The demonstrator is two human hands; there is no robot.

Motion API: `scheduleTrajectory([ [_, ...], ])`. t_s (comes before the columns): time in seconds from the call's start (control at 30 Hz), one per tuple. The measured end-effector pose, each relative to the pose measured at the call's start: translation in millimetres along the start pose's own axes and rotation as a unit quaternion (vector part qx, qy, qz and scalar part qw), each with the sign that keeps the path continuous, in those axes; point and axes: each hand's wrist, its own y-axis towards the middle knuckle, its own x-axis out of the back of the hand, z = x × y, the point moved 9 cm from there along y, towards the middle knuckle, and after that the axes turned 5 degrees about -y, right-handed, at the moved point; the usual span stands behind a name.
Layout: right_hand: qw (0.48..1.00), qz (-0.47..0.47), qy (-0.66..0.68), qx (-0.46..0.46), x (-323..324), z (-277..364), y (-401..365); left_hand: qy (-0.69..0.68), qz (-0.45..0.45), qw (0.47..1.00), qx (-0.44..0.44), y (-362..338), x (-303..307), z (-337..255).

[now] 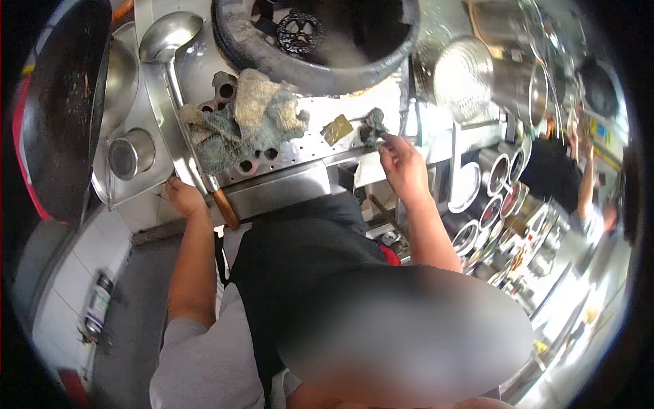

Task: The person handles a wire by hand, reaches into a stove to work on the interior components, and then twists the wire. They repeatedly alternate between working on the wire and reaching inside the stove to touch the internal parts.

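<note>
My left hand (185,198) is closed at the front edge of the steel counter (153,185), just left of a ladle's wooden handle. That long-handled ladle (172,37) lies with its bowl toward the back. My right hand (405,170) is over the counter's front edge, thumb and index finger apart and nothing seen between them. Its fingertips are right at a dark, crumpled scrubber (372,127). Left of the scrubber lies a flat yellowish-green pad (336,129). Between my hands, worn grey-and-tan rags (253,116) are heaped on the perforated steel surface.
A large round stove burner (320,80) stands at the back. On the left are a black wok (61,116) and a small metal pot (131,154). A perforated strainer (463,78) sits right of the burner. Farther right, another person's arm (586,180) shows beyond several round containers.
</note>
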Motion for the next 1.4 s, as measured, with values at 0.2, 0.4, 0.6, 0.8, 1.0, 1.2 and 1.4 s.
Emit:
scheduleTrajectory([
  [0.2,0.995,-0.089,0.012,0.043,7.8,6.8,-68.7,-0.423,0.135,0.895,0.048,16.5,-22.7,58.9],
  [0.4,0.991,-0.072,0.050,0.101,-14.4,29.7,-105.4,-0.348,0.189,0.916,-0.071,-43.4,134.4,-75.5],
  [0.6,0.964,-0.101,0.038,0.243,-0.1,131.7,-109.8,-0.492,0.321,0.800,-0.122,-73.3,160.0,-151.4],
  [0.8,0.938,-0.064,0.115,0.319,18.6,208.9,-111.1,-0.555,0.434,0.709,-0.039,-95.6,145.2,-185.8],
  [1.0,0.927,-0.044,0.167,0.334,15.5,231.7,-107.2,-0.610,0.529,0.589,0.027,-119.5,122.5,-224.1],
  [1.2,0.934,-0.018,0.232,0.272,8.6,211.6,-94.0,-0.647,0.556,0.519,0.054,-138.7,104.2,-253.3],
  [1.4,0.931,-0.011,0.270,0.247,16.6,211.4,-86.6,-0.671,0.578,0.462,0.044,-152.5,91.5,-278.9],
])
